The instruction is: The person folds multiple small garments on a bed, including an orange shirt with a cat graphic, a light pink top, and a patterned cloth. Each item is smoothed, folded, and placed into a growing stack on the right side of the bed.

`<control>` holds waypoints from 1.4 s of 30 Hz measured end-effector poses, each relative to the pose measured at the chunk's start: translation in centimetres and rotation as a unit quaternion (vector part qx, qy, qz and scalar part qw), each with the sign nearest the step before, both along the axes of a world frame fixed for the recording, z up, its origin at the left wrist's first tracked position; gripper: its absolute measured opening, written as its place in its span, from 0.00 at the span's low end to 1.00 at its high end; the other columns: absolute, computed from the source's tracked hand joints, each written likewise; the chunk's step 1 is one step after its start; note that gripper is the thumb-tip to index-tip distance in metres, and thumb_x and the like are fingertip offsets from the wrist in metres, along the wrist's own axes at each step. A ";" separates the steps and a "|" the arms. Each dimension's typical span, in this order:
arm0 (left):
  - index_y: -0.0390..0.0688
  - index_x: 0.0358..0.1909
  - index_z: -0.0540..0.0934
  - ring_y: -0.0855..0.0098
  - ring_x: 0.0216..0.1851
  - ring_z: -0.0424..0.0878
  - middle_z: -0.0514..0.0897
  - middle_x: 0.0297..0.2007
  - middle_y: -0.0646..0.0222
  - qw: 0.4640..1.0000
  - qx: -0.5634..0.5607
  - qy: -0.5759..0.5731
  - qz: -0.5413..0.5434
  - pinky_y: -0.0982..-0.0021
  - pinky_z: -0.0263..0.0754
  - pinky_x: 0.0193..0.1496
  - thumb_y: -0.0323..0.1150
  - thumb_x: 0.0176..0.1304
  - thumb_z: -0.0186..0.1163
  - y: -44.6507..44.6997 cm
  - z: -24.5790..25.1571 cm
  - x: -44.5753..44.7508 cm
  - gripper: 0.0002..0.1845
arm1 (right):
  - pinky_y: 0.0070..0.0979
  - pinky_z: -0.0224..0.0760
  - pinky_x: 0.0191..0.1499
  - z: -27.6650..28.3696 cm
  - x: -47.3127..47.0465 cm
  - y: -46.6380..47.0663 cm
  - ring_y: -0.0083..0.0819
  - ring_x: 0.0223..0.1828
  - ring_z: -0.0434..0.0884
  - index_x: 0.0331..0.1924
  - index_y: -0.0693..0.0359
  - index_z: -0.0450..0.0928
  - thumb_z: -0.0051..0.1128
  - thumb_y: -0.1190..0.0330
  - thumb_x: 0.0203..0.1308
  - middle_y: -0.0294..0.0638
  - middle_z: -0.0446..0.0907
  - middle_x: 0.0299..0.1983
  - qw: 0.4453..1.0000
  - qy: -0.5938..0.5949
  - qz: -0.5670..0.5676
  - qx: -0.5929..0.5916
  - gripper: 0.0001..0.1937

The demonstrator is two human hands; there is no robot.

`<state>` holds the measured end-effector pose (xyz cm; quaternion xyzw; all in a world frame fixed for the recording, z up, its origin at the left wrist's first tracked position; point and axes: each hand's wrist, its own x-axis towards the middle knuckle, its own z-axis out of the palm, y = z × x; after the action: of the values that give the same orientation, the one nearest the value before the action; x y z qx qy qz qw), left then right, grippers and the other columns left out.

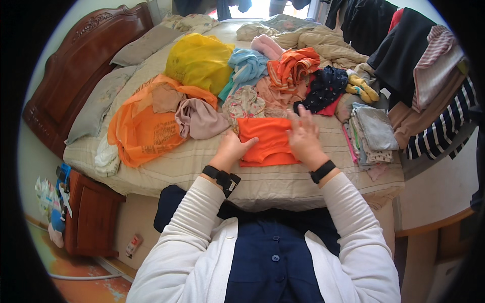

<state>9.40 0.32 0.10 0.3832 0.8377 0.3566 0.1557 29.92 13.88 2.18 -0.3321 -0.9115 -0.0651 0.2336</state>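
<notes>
A bright orange garment (265, 142), folded into a rough rectangle, lies flat on the bed in front of me. My left hand (232, 149) rests at its left edge, thumb on top of the cloth; whether the fingers pinch it is hidden. At the right edge is my right hand (304, 138), fingers spread and slightly blurred, touching or just over the fabric. Just beyond the garment lie a floral cloth (244, 102) and a navy patterned garment (324, 87).
Heaped laundry includes an orange striped garment (293, 68) and a light blue one (248, 66). A yellow bag (199, 62) and an orange plastic bag (147, 130) stand left. Folded clothes (373, 130) are stacked right, below garments hanging over a rack (435, 110). A wooden nightstand (94, 216) stands lower left.
</notes>
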 end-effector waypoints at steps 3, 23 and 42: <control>0.21 0.52 0.69 0.52 0.48 0.82 0.81 0.48 0.41 1.000 0.025 -0.016 -0.006 0.63 0.77 0.49 0.54 0.46 0.74 0.8 -1.8 -0.9 0.47 | 0.67 0.41 0.67 -0.1 -2.0 -2.3 0.59 0.76 0.39 0.74 0.41 0.50 0.47 0.46 0.65 0.48 0.38 0.77 0.989 -0.064 0.043 -0.127 0.35; 0.31 0.59 0.57 0.73 0.41 0.80 0.77 0.45 0.60 0.942 0.220 -0.234 -0.099 0.71 0.78 0.43 0.30 0.55 0.68 7.1 5.8 10.3 0.36 | 0.27 0.76 0.41 -0.4 7.4 6.0 0.29 0.46 0.77 0.63 0.74 0.61 0.61 0.59 0.60 0.47 0.74 0.51 0.694 0.335 -0.021 -0.637 0.34; 0.38 0.43 0.83 0.54 0.44 0.82 0.84 0.40 0.50 0.978 0.015 0.086 -0.191 0.61 0.75 0.48 0.43 0.59 0.64 11.9 2.5 5.3 0.19 | 0.42 0.76 0.48 -2.4 5.1 4.6 0.58 0.46 0.80 0.49 0.76 0.68 0.64 0.63 0.55 0.65 0.78 0.43 0.899 0.204 0.013 -0.388 0.25</control>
<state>14.66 12.19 2.64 0.5675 0.7540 0.2987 0.1419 35.04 18.45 -0.24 -0.3908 -0.8009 0.3659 0.2683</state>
